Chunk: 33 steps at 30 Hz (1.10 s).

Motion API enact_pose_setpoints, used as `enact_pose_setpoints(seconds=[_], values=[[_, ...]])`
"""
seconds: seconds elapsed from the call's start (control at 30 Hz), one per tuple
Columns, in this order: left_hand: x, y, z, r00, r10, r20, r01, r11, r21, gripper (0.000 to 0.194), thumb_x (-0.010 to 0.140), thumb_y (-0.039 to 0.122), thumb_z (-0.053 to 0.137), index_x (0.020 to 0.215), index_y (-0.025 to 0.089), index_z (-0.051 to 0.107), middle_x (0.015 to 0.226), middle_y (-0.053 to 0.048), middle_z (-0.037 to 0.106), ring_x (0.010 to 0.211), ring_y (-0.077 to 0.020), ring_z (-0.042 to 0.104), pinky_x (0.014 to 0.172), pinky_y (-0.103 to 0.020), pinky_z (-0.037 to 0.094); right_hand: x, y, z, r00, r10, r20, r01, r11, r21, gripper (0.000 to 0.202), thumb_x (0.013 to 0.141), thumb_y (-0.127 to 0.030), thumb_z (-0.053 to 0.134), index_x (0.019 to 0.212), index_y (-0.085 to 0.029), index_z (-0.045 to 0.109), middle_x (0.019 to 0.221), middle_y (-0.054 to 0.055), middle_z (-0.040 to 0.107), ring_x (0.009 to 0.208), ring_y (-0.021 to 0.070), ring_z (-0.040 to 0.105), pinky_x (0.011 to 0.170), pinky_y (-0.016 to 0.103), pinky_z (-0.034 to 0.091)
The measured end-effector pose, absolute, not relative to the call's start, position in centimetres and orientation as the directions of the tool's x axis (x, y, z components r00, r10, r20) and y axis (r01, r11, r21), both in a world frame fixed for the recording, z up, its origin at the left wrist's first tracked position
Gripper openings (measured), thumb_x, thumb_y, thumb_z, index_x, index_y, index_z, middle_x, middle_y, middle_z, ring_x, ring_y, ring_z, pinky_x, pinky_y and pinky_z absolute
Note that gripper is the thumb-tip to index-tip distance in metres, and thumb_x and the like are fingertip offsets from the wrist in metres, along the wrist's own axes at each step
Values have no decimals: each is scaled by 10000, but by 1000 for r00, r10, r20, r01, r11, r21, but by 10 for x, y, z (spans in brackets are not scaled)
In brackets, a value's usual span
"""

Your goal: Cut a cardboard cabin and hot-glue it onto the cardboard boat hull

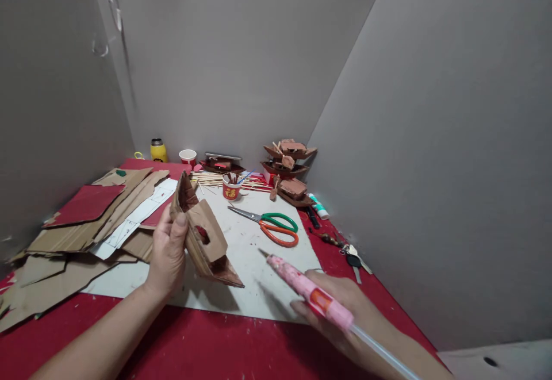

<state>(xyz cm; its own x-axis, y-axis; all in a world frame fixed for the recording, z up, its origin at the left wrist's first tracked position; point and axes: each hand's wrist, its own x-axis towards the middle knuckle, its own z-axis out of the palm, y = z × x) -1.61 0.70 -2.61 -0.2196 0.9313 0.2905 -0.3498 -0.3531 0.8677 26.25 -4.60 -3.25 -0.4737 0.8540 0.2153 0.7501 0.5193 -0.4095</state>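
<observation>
My left hand (169, 250) grips a small brown cardboard boat (207, 231) by its left side, thumb on the edge. The boat is tilted, with a cabin piece that has an oval hole in its middle. My right hand (332, 305) is wrapped round a pink glue gun (304, 288), its nozzle pointing up and left towards the boat without touching it. A clear glue stick sticks out of the gun's rear end. Between the hands and farther back, scissors (276, 226) with green and orange handles lie on the white sheet (245, 219).
Cardboard pieces (86, 233) are piled at the left. At the back stand a red paper cup (233, 187), wooden sticks (207, 180), several finished boats (293, 167) and a yellow bottle (158, 151). Keys (353, 259) and a white-green tube (319, 206) lie at the right.
</observation>
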Motion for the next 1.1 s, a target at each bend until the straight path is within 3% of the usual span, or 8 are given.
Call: enact_pose_setpoints(seconds=[0.13,0.33,0.43,0.5,0.57,0.63,0.8,1.1], values=[[-20,8,-21,-250,928,277,-415,-361,835,442,849,466,645,1212,220,590,1002,-33,718,841,-185,694,740,-260,550,296,-18,-53,-248,968,25,957,249,-152,288,918,-415,448,818,-204,616,772,67,697,652,206,636,573,276,398],[-23,5,-12,-263,922,283,-435,-375,819,507,814,389,710,1277,266,545,1178,-20,672,1025,-191,660,858,-260,532,324,1,-47,-204,979,18,972,204,-117,251,818,-439,585,814,-196,649,794,104,713,684,249,657,588,299,421],[-24,3,-14,-261,927,269,-399,-357,845,524,800,367,728,1277,266,535,1159,-20,675,1091,-211,639,956,-313,500,320,-7,-21,-255,963,85,933,268,-242,243,824,-417,594,942,-221,675,934,94,729,811,244,677,703,315,494],[-25,3,-17,-264,928,261,-366,-347,863,533,805,361,723,1288,269,517,1173,-24,670,1138,-221,618,996,-334,474,302,-16,-3,-254,940,225,772,338,-539,259,882,-422,551,968,-211,674,1005,107,720,891,245,671,799,354,510],[-25,1,-20,-281,921,271,-301,-353,886,562,808,366,719,1312,267,491,1223,-40,653,1183,-235,592,1023,-350,451,273,-26,9,-208,961,182,484,263,-834,328,861,-479,613,1042,-209,653,825,65,717,710,209,679,648,319,537],[-23,-1,-23,-305,899,313,-202,-382,902,619,795,376,729,1341,257,463,1275,-63,626,1223,-251,563,1056,-366,420,237,-34,11,-268,963,34,125,70,-990,512,821,-534,660,1201,-200,578,610,-3,671,429,141,592,429,244,471],[-17,-13,-23,-312,832,458,-64,-500,864,765,753,372,768,1403,266,380,1344,-87,578,1249,-263,545,1072,-362,404,166,-31,-9,-451,892,-32,-241,-157,-958,853,784,-533,717,1448,-218,284,695,25,743,354,109,598,341,160,432],[-15,-17,-24,-287,855,431,-79,-470,879,816,756,388,752,1435,262,317,1347,-118,579,1228,-281,572,1058,-398,424,142,-13,-28,-412,909,56,-298,-76,-952,486,752,-518,755,1014,-118,670,577,24,710,315,93,580,335,150,444]])
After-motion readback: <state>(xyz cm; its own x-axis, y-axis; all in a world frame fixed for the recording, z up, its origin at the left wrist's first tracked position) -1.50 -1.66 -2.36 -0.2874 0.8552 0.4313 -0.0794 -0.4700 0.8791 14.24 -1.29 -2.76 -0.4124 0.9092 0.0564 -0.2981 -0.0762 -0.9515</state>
